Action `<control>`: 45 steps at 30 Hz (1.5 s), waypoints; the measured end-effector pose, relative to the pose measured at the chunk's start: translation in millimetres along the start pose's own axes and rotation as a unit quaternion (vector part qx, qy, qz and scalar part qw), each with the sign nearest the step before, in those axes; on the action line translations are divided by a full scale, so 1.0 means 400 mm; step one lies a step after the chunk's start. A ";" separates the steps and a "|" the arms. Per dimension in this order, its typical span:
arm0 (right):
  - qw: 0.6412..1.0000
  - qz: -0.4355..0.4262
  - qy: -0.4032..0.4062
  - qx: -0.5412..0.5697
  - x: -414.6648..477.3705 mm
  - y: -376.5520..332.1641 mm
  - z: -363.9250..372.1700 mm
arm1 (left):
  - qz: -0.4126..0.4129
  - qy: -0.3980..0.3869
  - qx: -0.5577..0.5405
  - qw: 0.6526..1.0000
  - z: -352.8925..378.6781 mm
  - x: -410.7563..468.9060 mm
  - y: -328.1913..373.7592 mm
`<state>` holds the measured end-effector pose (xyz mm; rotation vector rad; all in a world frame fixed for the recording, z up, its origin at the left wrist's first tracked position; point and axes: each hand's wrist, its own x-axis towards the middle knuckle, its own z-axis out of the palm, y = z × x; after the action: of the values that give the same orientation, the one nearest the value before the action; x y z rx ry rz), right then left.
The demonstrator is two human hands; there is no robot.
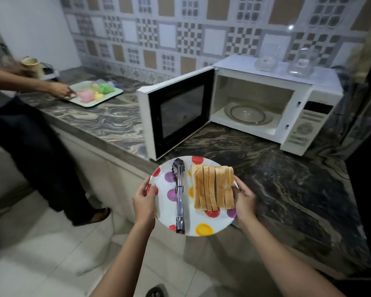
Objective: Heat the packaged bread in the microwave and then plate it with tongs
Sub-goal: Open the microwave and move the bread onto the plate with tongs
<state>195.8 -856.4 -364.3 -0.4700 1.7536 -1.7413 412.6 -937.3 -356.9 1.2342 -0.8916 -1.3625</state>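
I pinch the plate (201, 224) rim in both hands, left (145, 203) and right (243, 202). Bread (213, 187) touches my right thumb; tongs (179, 196) lie lengthwise between my hands, pointing away, nearer my left.

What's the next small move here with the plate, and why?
Probably set the plate down on the counter just ahead. Both the left hand and right hand are holding it, with bread slices and tongs already on it, and the open microwave is empty.

second person (19, 108) cropped at left edge, cup (31, 65) blurred
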 end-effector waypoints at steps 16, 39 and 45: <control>0.979 0.039 -0.196 -0.028 -0.211 0.121 0.653 | 0.001 0.179 -0.025 0.983 -0.601 0.185 0.142; 0.995 0.020 -0.092 -0.012 0.218 0.063 1.310 | 0.032 0.146 0.025 0.988 -0.583 1.014 0.334; 0.999 0.032 0.014 -0.006 0.403 0.032 1.312 | 0.015 0.055 0.047 0.997 -0.406 1.214 0.324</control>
<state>414.6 -1359.8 -375.0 -0.3913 1.7794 -1.7024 635.0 -1416.2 -359.3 1.3483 -0.9015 -1.2292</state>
